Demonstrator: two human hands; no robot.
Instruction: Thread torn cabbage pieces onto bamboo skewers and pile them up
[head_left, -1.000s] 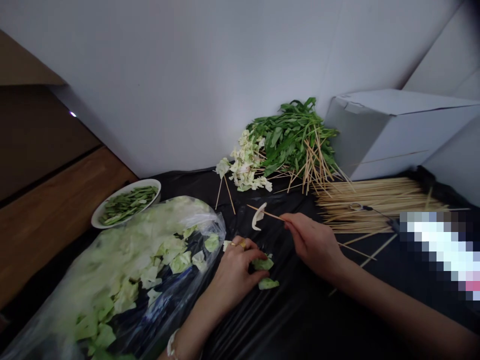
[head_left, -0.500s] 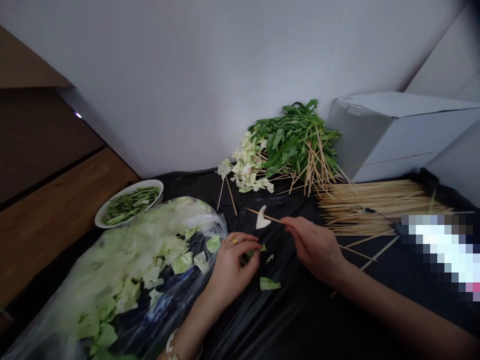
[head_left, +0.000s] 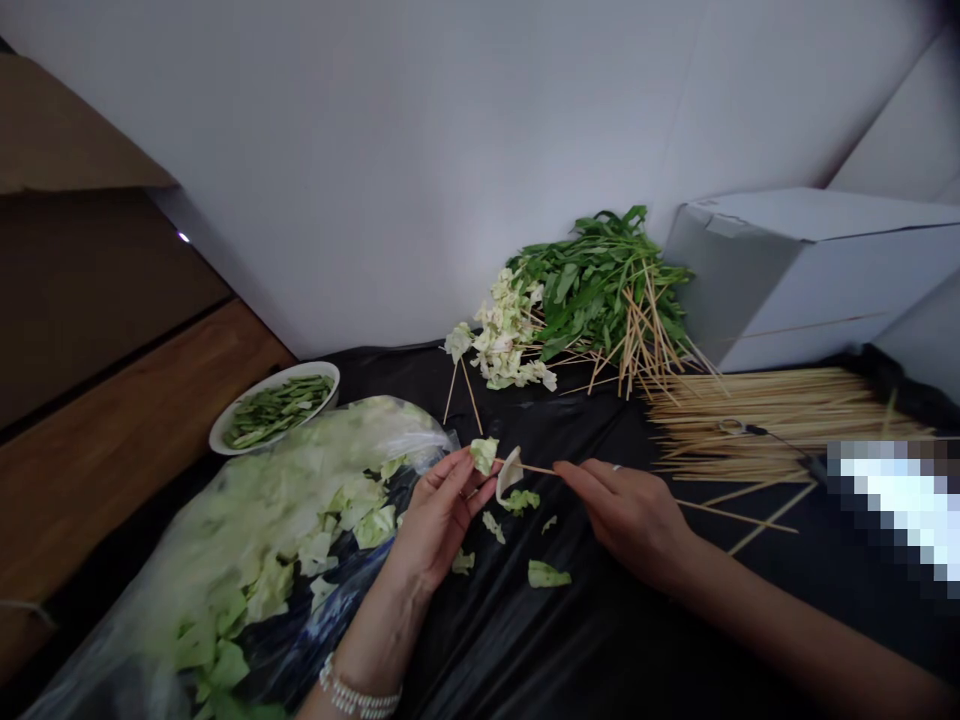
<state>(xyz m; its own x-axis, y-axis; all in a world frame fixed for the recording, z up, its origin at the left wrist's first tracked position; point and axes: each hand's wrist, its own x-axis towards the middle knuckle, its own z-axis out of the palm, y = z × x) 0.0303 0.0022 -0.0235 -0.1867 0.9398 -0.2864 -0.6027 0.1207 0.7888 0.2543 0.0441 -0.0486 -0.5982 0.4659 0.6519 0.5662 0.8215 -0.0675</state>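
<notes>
A thin wooden skewer (head_left: 538, 469) is pinched in my right hand (head_left: 626, 510), pointing left. A white cabbage piece (head_left: 508, 475) is threaded near its far end. My left hand (head_left: 442, 510) holds a small pale green cabbage leaf (head_left: 484, 455) between its fingertips, at the skewer's tip; whether the tip pierces it cannot be made out. Loose cabbage scraps (head_left: 548, 574) lie on the black plastic sheet (head_left: 517, 640) below my hands. To the left, a clear plastic bag (head_left: 247, 520) holds many torn cabbage leaves (head_left: 270, 590).
An oval white bowl (head_left: 217, 438) of cut green vegetables stands at the left. Behind are skewered cabbage (head_left: 504, 340) and skewered leafy greens (head_left: 581, 285). Many bare skewers (head_left: 750, 420) lie right, before a white box (head_left: 847, 270), with a ring on a dark cord (head_left: 731, 426).
My left hand has risen from the sheet with a leaf and turned toward the skewer. The skewer in my right hand has dropped slightly. More scraps show where my left hand was.
</notes>
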